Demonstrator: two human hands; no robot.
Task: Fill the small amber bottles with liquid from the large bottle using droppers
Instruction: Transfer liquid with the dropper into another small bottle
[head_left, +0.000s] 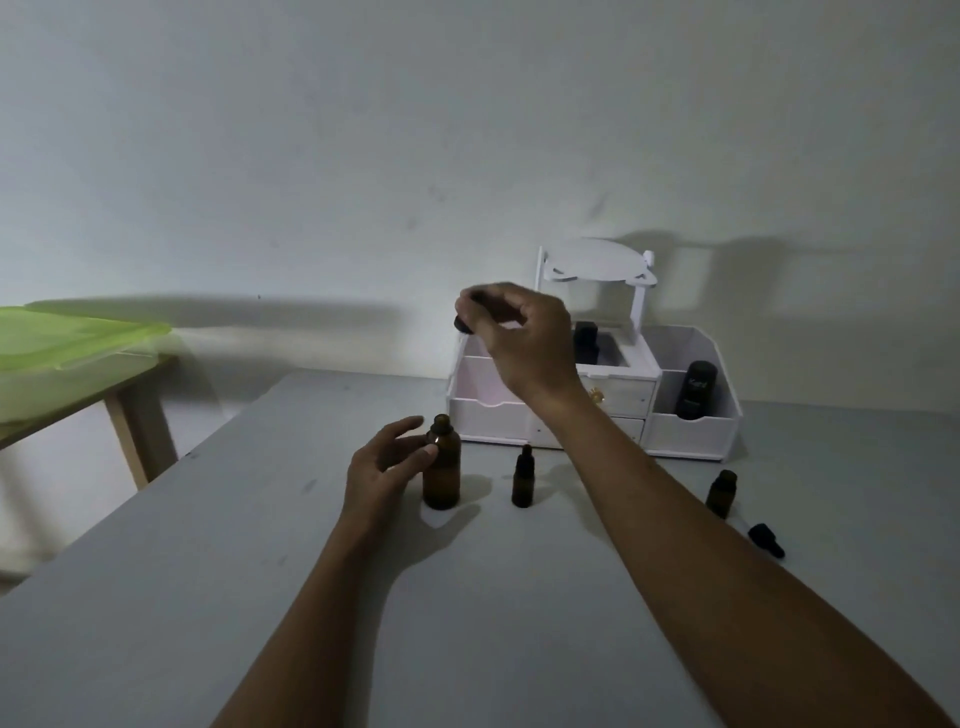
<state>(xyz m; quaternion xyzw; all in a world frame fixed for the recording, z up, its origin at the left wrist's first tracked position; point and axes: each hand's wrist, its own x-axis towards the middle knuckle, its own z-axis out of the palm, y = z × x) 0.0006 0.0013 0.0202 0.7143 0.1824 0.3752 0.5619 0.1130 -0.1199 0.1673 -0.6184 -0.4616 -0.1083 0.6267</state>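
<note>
A person's left hand (387, 462) rests loosely open against the side of the large amber bottle (441, 464), which stands uncapped on a grey table (208, 597), fingertips touching its shoulder. The right hand (519, 338) is raised above and beyond that bottle, fingers pinched on a black cap (464, 323). To the right of the left hand stand two small amber bottles (522, 478) (721, 492), with a loose dropper (766, 539) lying beside the farther one.
</note>
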